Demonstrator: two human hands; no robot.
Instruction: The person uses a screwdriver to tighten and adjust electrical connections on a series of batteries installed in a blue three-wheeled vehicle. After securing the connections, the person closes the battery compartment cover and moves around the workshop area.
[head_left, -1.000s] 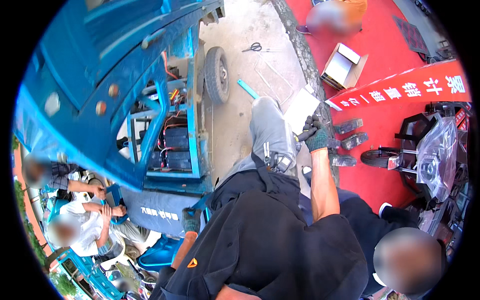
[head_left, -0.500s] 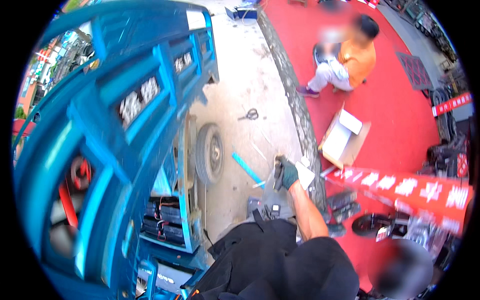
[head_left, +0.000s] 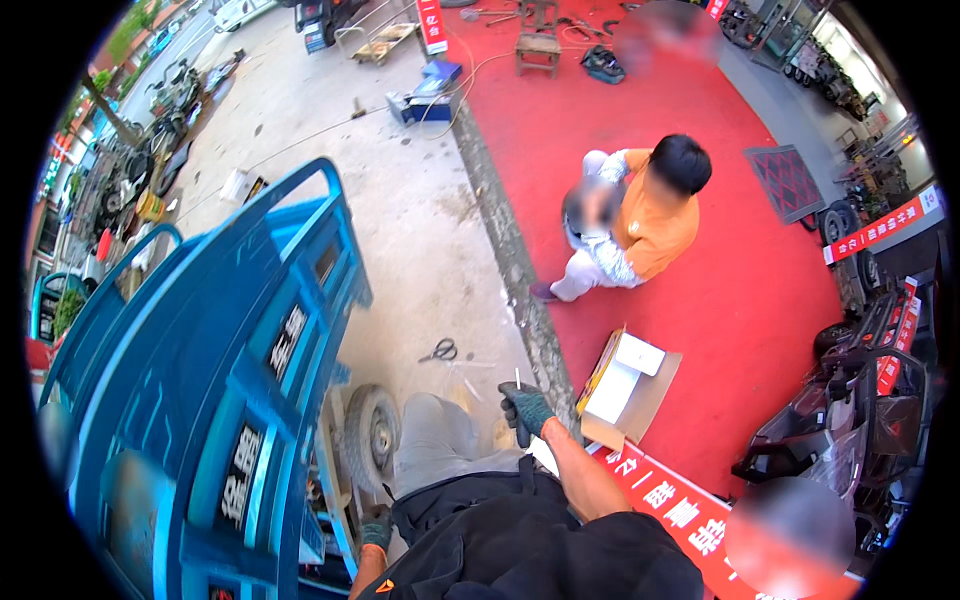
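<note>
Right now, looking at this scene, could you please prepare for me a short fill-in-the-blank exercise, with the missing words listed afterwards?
1. A thin stick of ____ colour pokes up from the right hand.
2. In the picture, the scissors lie on the pavement to the ____ of that hand.
3. The open cardboard box rests on the ____ carpet.
4. The person beyond this box wears a top that is ____.

Missing words: white; left; red; orange.

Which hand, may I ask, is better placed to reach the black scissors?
Probably the right hand: it is nearer the scissors, though it seems to hold a thin white item; the left hand is farther off, beside the blue vehicle.
</note>
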